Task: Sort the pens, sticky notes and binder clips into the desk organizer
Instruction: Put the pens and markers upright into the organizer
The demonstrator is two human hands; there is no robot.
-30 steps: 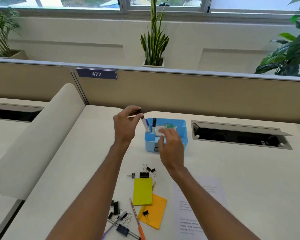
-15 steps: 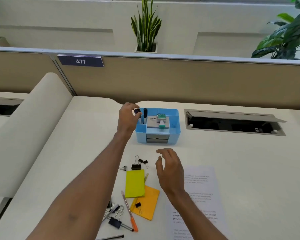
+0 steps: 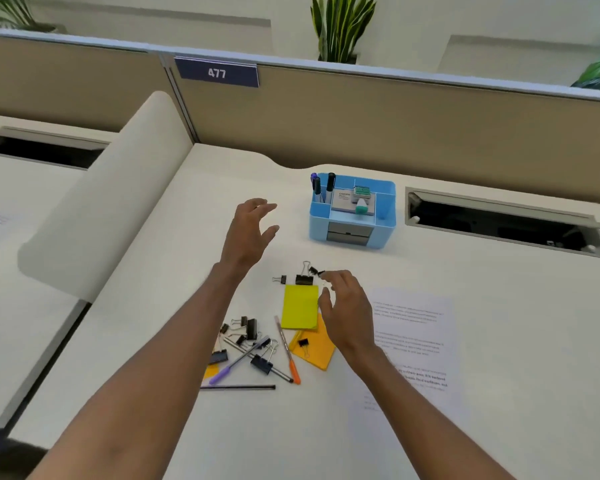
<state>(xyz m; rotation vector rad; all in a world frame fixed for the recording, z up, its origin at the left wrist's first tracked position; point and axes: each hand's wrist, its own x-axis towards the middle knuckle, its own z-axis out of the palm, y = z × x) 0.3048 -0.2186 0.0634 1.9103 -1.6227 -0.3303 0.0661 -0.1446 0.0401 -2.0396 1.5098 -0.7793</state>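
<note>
The blue desk organizer [image 3: 385, 233] stands at the back of the desk with three pens [image 3: 321, 190] upright in its left compartment. My left hand [image 3: 248, 233] hovers empty to its left, fingers spread. My right hand [image 3: 347, 311] hangs empty, fingers loosely bent, just over the yellow sticky notes [image 3: 300, 306] and next to a few binder clips [image 3: 303, 277]. An orange sticky pad [image 3: 314, 349] carries one small clip. More binder clips [image 3: 246, 329] and loose pens [image 3: 286, 348] lie near the front.
A printed sheet of paper [image 3: 413, 341] lies right of the pile. An open cable hatch [image 3: 503, 221] sits right of the organizer. A partition [image 3: 395, 123] closes the desk's back, and a curved divider [image 3: 94, 209] bounds the left side.
My left hand has let go of the pen, which now stands in the organizer, and has pulled back to the left. My right hand came down from the organizer to the sticky notes.
</note>
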